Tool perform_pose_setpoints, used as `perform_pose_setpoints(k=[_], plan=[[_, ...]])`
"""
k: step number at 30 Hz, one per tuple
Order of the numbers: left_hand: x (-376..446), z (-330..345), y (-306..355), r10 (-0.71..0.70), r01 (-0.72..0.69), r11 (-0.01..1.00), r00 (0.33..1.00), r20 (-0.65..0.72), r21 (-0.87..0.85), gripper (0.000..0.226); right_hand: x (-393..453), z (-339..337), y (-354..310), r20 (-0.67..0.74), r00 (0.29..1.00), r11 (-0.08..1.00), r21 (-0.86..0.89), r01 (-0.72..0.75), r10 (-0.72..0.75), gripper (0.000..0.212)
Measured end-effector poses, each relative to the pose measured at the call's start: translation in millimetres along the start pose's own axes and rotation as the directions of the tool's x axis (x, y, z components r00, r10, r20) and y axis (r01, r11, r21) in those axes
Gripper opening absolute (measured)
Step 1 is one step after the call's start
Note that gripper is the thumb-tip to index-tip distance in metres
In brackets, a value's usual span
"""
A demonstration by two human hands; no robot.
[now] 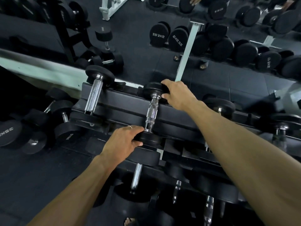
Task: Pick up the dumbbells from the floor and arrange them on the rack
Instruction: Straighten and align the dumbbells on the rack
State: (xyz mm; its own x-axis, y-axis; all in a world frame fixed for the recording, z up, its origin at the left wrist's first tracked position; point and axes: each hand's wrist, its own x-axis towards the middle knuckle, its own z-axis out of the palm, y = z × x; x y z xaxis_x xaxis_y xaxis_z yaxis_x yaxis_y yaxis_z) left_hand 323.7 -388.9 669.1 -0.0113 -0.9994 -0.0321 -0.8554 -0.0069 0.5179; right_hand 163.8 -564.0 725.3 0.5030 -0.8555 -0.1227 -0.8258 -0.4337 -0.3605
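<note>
1. The left hand (pixel 123 141) wraps its fingers over the near head of the dumbbell (pixel 151 112), thumb underneath at the head's edge; a thin ring sits on one finger.
2. The right hand (pixel 176 93) grips the far head of the same dumbbell, fingers curled over the top, thumb pressed on the inner face by the handle.
3. The dumbbell lies across the top tier of the rack (pixel 123 101), its handle spanning the gap between the two rails, a head on each rail.
4. Its heads are round, matte black rubber; the handle is shiny chrome, knurled in the middle and smooth at the ends.
5. Left of it on the same tier lies a second dumbbell (pixel 95 93), with a longer knurled chrome handle.
6. The rack is black, with flat angled rails; lower tiers nearer the camera hold more chrome-handled dumbbells.
7. Behind the rack, a mirror (pixel 211 30) reflects rows of black dumbbells with reversed weight markings.
8. Left of the rack, large black dumbbells (pixel 9 132) rest on the dark floor.
</note>
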Motion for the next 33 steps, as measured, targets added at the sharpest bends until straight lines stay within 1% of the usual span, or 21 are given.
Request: perform_pose_setpoints(k=[5, 9, 11, 13, 16, 18, 20, 22, 24, 26, 28, 30, 33], plan=[[-2, -1, -7, 0.029, -0.029, 0.999, 1.000, -0.002, 0.021, 0.055, 1, 0, -8, 0.003, 1.000, 1.000, -0.010, -0.018, 0.018, 0.041], [-9, -12, -24, 0.070, -0.069, 0.995, 0.997, -0.010, 0.071, 0.064, 5, 1, -36, -0.048, 0.999, 1.000, -0.010, -0.008, 0.007, 0.060], [-16, -20, -38, 0.085, -0.079, 0.993, 0.994, -0.071, 0.084, 0.065, 13, 4, -56, -0.089, 0.995, 0.999, -0.033, 0.034, -0.037, 0.061], [-22, -28, -54, 0.096, -0.081, 0.992, 0.982, -0.164, 0.095, 0.060, 23, 10, -80, -0.111, 0.988, 0.994, -0.049, 0.098, -0.103, 0.061], [-27, -39, -81, 0.134, -0.087, 0.982, 0.946, -0.296, 0.165, 0.050, 40, 25, -109, -0.073, 0.981, 0.982, -0.061, 0.178, -0.183, 0.063], [-29, -49, -98, 0.104, -0.041, 0.985, 0.920, -0.378, 0.170, 0.046, 52, 34, -121, -0.043, 0.978, 0.977, -0.068, 0.201, -0.204, 0.064], [-33, -58, -115, 0.037, 0.021, 0.990, 0.913, -0.406, 0.137, 0.045, 62, 41, -129, -0.019, 0.979, 0.977, -0.059, 0.203, -0.204, 0.063], [-34, -68, -128, -0.041, 0.073, 0.995, 0.924, -0.379, 0.070, 0.054, 73, 44, -137, -0.008, 0.978, 0.977, -0.049, 0.208, -0.209, 0.061], [-33, -76, -137, -0.120, 0.130, 0.991, 0.942, -0.313, 0.011, 0.069, 83, 48, -146, 0.008, 0.977, 0.976, -0.036, 0.214, -0.214, 0.061], [-28, -83, -147, -0.164, 0.166, 0.986, 0.943, -0.289, -0.018, 0.073, 95, 51, -156, 0.010, 0.978, 0.978, -0.021, 0.208, -0.207, 0.064], [-23, -88, -159, -0.135, 0.144, 0.989, 0.960, -0.247, 0.018, 0.066, 106, 54, -165, 0.009, 0.982, 0.982, -0.018, 0.189, -0.188, 0.065], [-18, -92, -173, -0.079, 0.088, 0.996, 0.972, -0.223, 0.030, 0.054, 116, 57, -171, 0.022, 0.987, 0.986, -0.022, 0.162, -0.162, 0.063], [-10, -100, -189, 0.026, -0.030, 0.999, 0.981, -0.191, -0.014, 0.039, 127, 61, -177, -0.030, 0.994, 0.995, -0.012, 0.103, -0.103, 0.043]])
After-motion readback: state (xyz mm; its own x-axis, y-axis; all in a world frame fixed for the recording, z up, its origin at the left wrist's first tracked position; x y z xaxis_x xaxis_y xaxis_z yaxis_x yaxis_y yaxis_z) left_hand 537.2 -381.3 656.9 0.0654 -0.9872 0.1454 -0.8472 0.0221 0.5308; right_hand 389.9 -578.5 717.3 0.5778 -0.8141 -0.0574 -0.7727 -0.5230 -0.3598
